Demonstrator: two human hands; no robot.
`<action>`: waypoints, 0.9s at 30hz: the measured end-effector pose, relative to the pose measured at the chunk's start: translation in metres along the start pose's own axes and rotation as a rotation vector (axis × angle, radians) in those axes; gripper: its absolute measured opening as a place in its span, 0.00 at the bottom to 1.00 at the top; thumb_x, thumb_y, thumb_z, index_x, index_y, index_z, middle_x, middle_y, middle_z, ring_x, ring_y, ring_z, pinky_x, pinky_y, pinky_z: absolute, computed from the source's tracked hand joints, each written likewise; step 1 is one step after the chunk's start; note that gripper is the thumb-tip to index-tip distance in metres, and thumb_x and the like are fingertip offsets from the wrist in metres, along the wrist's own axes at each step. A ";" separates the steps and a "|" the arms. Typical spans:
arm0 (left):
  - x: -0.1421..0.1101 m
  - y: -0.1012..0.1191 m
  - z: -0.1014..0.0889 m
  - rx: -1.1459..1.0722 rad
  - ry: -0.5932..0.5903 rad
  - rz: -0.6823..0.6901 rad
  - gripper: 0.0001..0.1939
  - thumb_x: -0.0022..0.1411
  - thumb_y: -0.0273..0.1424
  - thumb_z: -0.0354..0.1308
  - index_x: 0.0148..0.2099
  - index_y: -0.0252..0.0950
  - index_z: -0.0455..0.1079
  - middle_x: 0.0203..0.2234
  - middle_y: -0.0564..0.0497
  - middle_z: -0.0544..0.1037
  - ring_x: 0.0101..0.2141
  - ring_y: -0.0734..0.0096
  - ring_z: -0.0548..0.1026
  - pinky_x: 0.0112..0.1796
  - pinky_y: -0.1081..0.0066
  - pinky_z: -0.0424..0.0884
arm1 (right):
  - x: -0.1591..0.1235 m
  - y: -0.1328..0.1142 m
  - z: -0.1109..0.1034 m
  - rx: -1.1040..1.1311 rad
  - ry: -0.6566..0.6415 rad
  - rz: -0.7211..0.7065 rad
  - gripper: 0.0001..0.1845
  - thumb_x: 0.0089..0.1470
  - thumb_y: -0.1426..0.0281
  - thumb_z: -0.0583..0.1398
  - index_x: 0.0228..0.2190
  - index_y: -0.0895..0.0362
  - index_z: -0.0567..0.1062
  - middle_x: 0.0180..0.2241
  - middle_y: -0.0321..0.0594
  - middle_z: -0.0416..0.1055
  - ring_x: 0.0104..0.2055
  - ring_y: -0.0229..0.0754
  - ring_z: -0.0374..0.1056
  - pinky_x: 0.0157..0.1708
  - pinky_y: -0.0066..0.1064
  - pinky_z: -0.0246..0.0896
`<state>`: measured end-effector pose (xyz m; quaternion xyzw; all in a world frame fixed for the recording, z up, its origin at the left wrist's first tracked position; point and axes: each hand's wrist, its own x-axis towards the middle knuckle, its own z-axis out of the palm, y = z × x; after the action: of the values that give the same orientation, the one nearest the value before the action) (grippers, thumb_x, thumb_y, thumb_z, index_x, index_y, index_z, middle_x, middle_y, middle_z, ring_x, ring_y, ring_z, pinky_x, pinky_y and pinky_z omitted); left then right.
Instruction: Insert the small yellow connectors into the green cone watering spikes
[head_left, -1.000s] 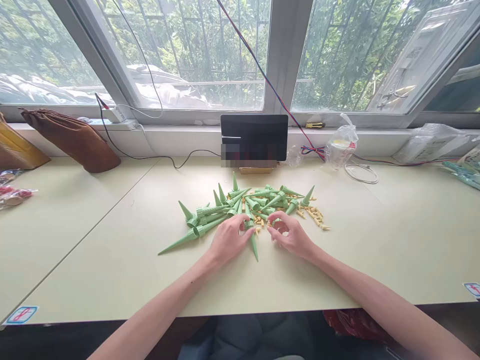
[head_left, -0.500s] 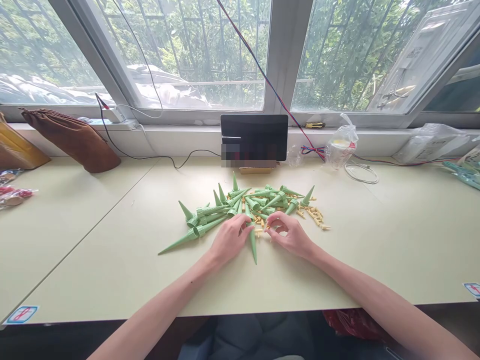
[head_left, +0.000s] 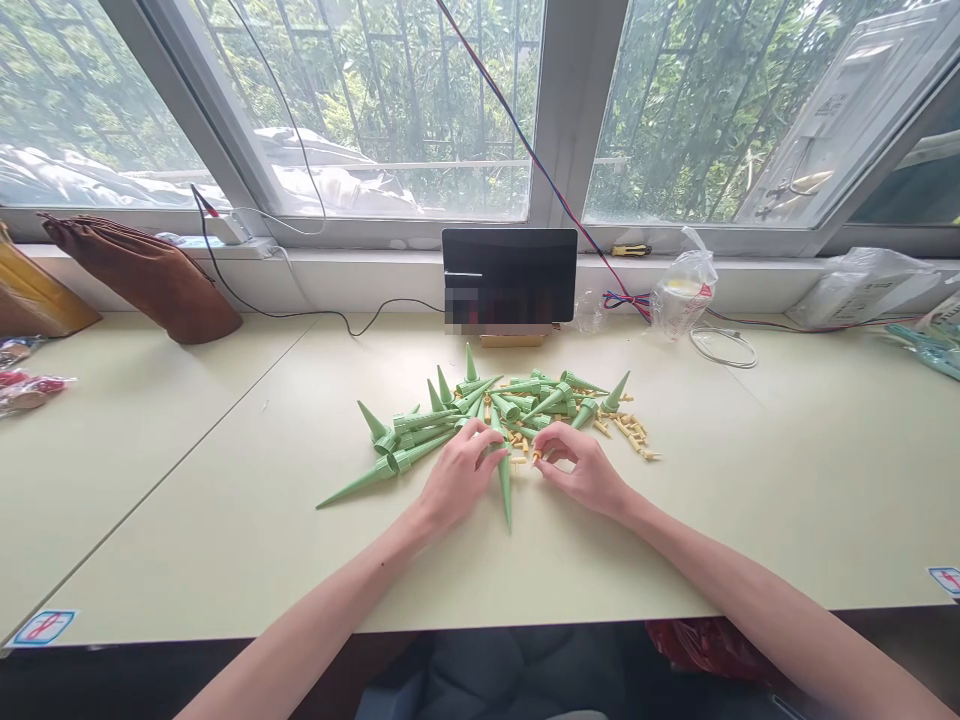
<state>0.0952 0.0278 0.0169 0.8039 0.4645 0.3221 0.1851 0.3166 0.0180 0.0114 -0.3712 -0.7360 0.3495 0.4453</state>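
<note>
My left hand [head_left: 466, 468] is closed around a green plastic watering spike [head_left: 506, 495], its pointed end toward me. To the right, my right hand [head_left: 577, 465] pinches a small yellow-orange plastic piece [head_left: 536, 457] between thumb and fingertips, a short gap away from the spike. Behind both hands lies a heap of similar green spikes [head_left: 551, 400], some standing on their wide ends with points up. Small yellow T-shaped valve pieces [head_left: 634, 435] are scattered among them and to their right. One yellow piece [head_left: 517, 460] lies between my hands.
A dark tablet [head_left: 510, 275] stands behind the heap. A brown pouch [head_left: 142, 280] leans at the back left, and a plastic bag with a cup [head_left: 684, 285] stands back right, near a coiled white cable [head_left: 724, 347]. The pale table [head_left: 480, 590] ends in front of me.
The small yellow-orange piece in my right fingertips has turned slightly and shows more. The green spike in my left hand has shifted very little.
</note>
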 end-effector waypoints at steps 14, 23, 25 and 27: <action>0.000 0.000 -0.002 0.030 0.039 -0.010 0.06 0.68 0.32 0.55 0.43 0.39 0.73 0.51 0.49 0.74 0.23 0.76 0.71 0.33 0.67 0.72 | 0.000 0.002 0.000 0.013 -0.014 0.014 0.06 0.57 0.69 0.60 0.39 0.55 0.70 0.35 0.39 0.69 0.34 0.40 0.71 0.36 0.34 0.74; 0.001 0.001 -0.003 0.041 0.007 -0.001 0.07 0.67 0.30 0.56 0.42 0.38 0.75 0.53 0.44 0.77 0.30 0.66 0.78 0.40 0.62 0.75 | 0.000 0.003 0.001 0.004 0.010 0.009 0.07 0.57 0.68 0.60 0.39 0.55 0.71 0.37 0.40 0.70 0.37 0.42 0.71 0.37 0.35 0.75; 0.002 0.002 -0.003 0.036 0.007 0.006 0.07 0.66 0.29 0.56 0.42 0.38 0.75 0.52 0.45 0.78 0.30 0.66 0.78 0.40 0.62 0.75 | -0.001 0.004 0.001 0.009 0.017 0.013 0.07 0.57 0.67 0.61 0.39 0.55 0.71 0.37 0.41 0.70 0.38 0.42 0.72 0.39 0.36 0.75; 0.002 0.002 -0.003 0.036 0.003 0.005 0.07 0.66 0.28 0.56 0.41 0.37 0.75 0.51 0.46 0.78 0.30 0.66 0.78 0.40 0.63 0.74 | -0.001 0.005 0.001 0.018 0.022 0.017 0.07 0.57 0.68 0.61 0.39 0.55 0.71 0.37 0.40 0.70 0.38 0.42 0.72 0.40 0.37 0.75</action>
<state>0.0952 0.0285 0.0216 0.8078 0.4683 0.3156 0.1690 0.3172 0.0197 0.0064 -0.3773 -0.7247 0.3559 0.4537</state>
